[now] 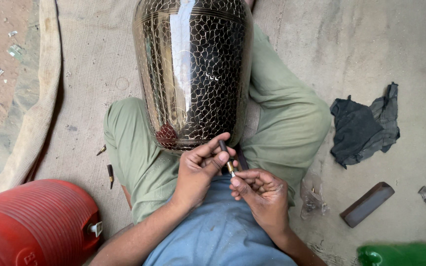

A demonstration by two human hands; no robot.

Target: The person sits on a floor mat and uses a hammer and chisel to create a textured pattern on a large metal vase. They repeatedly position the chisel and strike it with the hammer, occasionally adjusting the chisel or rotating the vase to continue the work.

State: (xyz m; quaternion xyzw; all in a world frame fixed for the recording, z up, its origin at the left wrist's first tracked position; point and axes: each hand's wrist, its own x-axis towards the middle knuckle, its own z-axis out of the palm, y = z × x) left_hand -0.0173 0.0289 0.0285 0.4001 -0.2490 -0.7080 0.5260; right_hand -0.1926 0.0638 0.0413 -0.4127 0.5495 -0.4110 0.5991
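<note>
A large shiny black metal vase [193,69], covered in a fine engraved scale pattern, lies between my crossed legs with its base toward me. My left hand [200,167] pinches a small dark engraving tool [227,158] with a brass tip, just below the vase's base. My right hand [262,192] is curled beside it, its fingertips touching the tool's lower tip. Both hands hover over my lap, close together.
A red ribbed water cooler [33,221] stands at the lower left. Two small tools [109,175] lie on the burlap mat [89,74]. To the right are a dark rag [363,125], a brown sharpening block [367,203] and a green object [403,255].
</note>
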